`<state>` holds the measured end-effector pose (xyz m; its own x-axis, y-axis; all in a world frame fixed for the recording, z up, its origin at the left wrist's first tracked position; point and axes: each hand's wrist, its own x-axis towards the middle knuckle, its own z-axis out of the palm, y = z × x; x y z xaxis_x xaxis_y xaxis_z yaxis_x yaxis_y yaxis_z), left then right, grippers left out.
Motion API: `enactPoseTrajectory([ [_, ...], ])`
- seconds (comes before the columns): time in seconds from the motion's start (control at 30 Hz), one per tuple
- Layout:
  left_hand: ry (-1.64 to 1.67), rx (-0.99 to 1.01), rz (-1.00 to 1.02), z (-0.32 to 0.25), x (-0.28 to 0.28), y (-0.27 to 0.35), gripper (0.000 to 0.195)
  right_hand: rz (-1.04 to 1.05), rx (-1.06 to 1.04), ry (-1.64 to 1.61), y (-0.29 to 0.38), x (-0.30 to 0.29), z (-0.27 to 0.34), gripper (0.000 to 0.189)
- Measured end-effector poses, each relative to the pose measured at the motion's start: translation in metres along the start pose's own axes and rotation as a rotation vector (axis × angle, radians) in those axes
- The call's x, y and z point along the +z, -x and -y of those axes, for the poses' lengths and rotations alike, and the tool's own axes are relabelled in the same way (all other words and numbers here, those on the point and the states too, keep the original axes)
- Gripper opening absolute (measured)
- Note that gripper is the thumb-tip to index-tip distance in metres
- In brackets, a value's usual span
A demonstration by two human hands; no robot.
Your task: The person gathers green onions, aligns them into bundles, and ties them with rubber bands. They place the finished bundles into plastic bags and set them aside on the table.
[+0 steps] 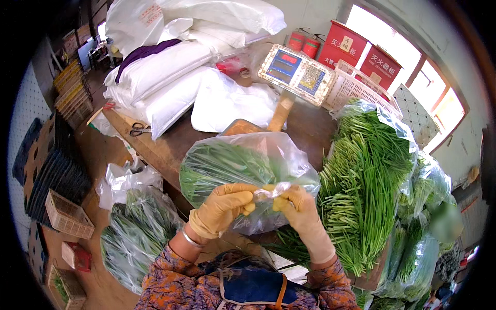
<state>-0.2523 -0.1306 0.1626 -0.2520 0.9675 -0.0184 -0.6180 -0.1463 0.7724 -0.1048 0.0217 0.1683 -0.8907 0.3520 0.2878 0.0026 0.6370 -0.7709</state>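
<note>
A clear plastic bag of green leafy stalks lies on the brown table in front of me. Both my hands wear yellowish rubber gloves. My left hand pinches one end of the bag's twisted plastic neck, and my right hand grips the other end. The neck is drawn tight between them, above the near side of the bag. Just beyond the bag stands a digital weighing scale with a lit red display; its pan is partly hidden.
Loose green stalks are heaped at the right, beside filled bags. White sacks are stacked at the back left, near scissors on the table's edge. Another bag of greens is at the left, past a plastic crate.
</note>
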Motion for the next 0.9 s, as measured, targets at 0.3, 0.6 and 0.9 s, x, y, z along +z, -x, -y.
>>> enactPoseTrajectory([
  [0.3,0.426,0.286,-0.056,-0.001,-0.018,-0.048,0.032,0.099,-0.435,0.712,0.039,0.076,0.004,0.011],
  [0.6,-0.410,0.427,-0.393,-0.024,-0.030,-0.006,0.025,-0.102,-0.232,0.467,0.006,0.002,-0.005,0.061],
  [0.9,-0.578,-0.545,-0.024,0.113,-0.072,0.095,0.054,0.084,0.600,-0.349,0.017,0.017,-0.077,0.065],
])
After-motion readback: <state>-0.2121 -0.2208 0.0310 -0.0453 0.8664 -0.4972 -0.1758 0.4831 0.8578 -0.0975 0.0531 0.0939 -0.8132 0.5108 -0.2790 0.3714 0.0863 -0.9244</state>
